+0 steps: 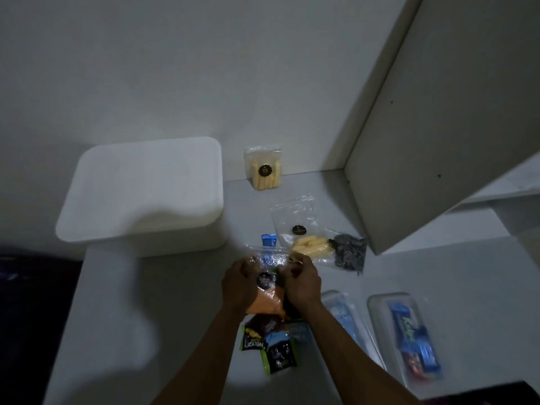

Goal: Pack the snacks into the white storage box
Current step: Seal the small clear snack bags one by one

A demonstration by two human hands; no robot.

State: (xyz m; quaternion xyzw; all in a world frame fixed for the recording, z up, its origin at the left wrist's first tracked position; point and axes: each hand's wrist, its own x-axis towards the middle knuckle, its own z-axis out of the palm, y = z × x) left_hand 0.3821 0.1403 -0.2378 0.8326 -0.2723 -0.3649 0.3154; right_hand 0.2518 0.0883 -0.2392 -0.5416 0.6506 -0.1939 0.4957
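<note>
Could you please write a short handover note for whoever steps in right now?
Left hand and right hand both grip a clear bag of orange snacks above the table.
The box sits at the far left, lid on.
Nothing looks packed yet.
Left: open the box, then pack this bag, the two stick bags, the dark bag, the packets and the trays.

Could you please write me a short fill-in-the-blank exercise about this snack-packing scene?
1. Both hands, left hand and right hand, grip a clear plastic bag of ____ snacks.
2. The white rectangular storage box has its lid ____.
3. The clear upright pouch of yellow sticks stands against the ____.

Missing words: orange; on; wall
</note>
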